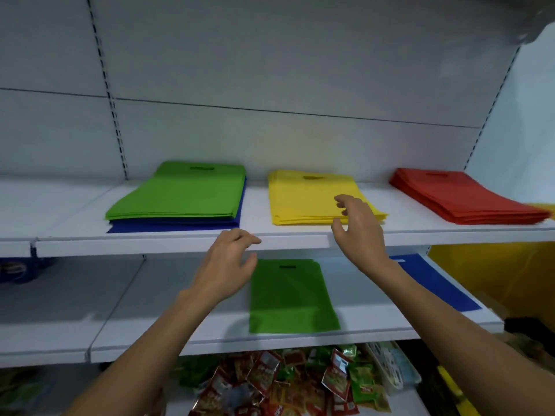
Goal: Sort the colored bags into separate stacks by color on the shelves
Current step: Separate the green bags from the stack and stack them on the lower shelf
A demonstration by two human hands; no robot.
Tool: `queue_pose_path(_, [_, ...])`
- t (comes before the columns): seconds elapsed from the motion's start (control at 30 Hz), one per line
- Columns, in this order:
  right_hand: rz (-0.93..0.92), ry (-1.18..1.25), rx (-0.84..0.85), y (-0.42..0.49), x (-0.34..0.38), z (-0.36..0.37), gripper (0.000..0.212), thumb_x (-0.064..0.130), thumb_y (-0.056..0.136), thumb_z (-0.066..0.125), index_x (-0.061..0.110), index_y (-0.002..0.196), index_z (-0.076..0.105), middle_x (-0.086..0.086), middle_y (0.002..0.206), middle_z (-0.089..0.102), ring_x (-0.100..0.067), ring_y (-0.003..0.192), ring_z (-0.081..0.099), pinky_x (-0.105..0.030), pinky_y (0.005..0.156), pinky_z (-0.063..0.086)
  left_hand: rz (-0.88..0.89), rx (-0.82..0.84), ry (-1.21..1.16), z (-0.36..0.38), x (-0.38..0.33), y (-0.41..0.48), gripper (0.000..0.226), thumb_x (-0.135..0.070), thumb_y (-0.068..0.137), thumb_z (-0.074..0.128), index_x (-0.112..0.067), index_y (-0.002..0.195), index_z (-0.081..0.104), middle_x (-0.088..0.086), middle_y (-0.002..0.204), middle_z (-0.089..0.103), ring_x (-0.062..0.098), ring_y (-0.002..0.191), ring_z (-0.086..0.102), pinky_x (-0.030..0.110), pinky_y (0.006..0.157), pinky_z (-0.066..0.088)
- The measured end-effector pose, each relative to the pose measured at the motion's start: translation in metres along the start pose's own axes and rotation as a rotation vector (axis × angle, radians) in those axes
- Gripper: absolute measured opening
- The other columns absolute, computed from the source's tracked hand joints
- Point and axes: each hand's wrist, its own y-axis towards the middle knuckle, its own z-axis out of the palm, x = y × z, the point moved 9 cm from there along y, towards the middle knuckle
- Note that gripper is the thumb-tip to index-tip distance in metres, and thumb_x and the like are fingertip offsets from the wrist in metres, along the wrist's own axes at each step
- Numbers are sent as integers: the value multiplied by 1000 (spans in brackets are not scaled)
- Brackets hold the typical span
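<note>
On the upper shelf lies a stack of green bags on top of blue bags. To its right sit a yellow stack and a red stack. The lower shelf holds a single green bag and a blue bag at the right. My left hand hovers open at the upper shelf's front edge, holding nothing. My right hand is open in front of the yellow stack's near right corner, fingers spread.
Several red and green snack packets fill the bottom shelf, with a white plastic basket at their right. A large yellow surface stands at the far right. A blue item sits at the lower shelf's left end.
</note>
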Motion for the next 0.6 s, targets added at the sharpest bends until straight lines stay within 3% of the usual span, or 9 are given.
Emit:
queue_pose_path(0.1, [4,-8,3,28,28,29,38,7,86,52,5,124,52,-12,119,58,-28,109,53,-38,84,43,-20,-18,51,-27,40,18,38,-24,76,48,-9,106,67,7,104,62,25,101,54,32,85,41])
queue_pose_path(0.23, [3,-14,0,71,64,75,37,8,85,54,5,122,55,-14,118,58,-30,112,51,-39,85,43,-55,-73,87,-65,108,50,25,-10,83,59,-8,107,66,9,104,61,26,103,53,30,87,38])
queue_pose_path(0.37, [13,-15,50,113,91,128,36,14,83,51,1,117,56,-18,111,59,-35,107,52,-38,87,40,-130,-88,166,-89,184,77,27,-7,80,64,-8,106,67,12,107,61,30,106,51,35,89,39])
queue_pose_path(0.47, [64,35,143,132,101,179,40,27,85,48,-2,111,56,-23,108,59,-37,105,52,-37,88,38,-263,-93,218,-97,243,91,29,-11,79,64,-10,108,67,16,113,58,34,107,48,39,92,39])
queue_pose_path(0.6, [173,-22,291,144,104,244,38,25,92,53,-7,112,51,-27,113,55,-36,110,49,-36,89,34,-491,-51,159,-91,302,98,34,-26,83,60,-19,116,63,18,117,55,35,110,49,37,94,39])
